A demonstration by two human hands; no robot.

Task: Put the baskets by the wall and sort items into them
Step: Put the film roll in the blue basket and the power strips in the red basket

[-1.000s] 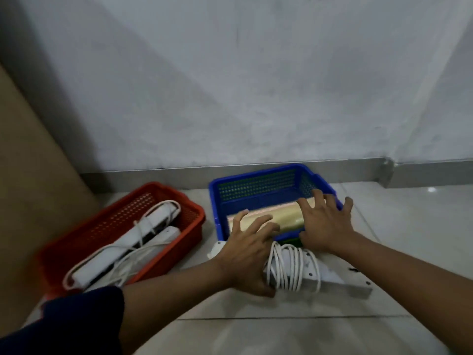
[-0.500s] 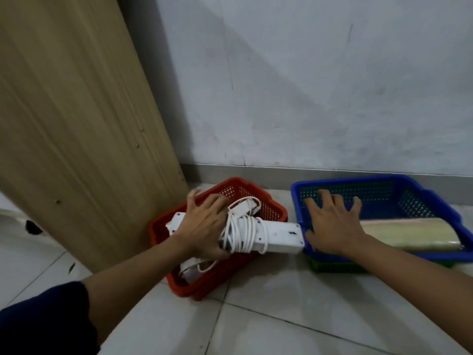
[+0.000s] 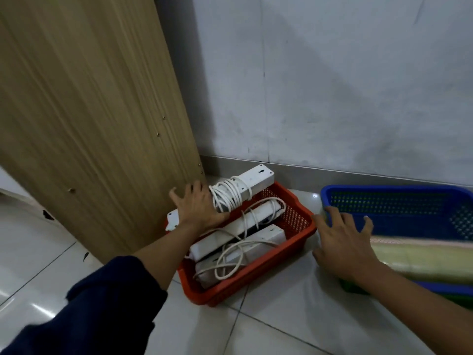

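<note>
Left hand (image 3: 198, 207): palm down on a white power strip (image 3: 239, 189) with its cord wound round the middle; fingers (image 3: 176, 198) spread apart and flat, pressing on it, not curled round it. The strip lies tilted across the far left corner of the red basket (image 3: 284, 254), its far end sticking up past the rim beyond the fingertips, toward the wall (image 3: 332, 85). Below the palm, inside the same basket, lie two more white strips (image 3: 230, 239) with loose cords. A wooden panel (image 3: 89, 111) stands just beside the left fingers. Right hand (image 3: 344, 245): fingers (image 3: 335, 215) splayed, resting on the near left corner of the blue basket (image 3: 389, 204); whether they clamp the rim cannot be told. A pale roll (image 3: 422, 260) lies across that basket, just beside the right hand's thumb side. A green basket edge (image 3: 353, 286) shows under the blue one, at the wrist. Both baskets sit on the tiled floor (image 3: 281, 316) close to the wall.
</note>
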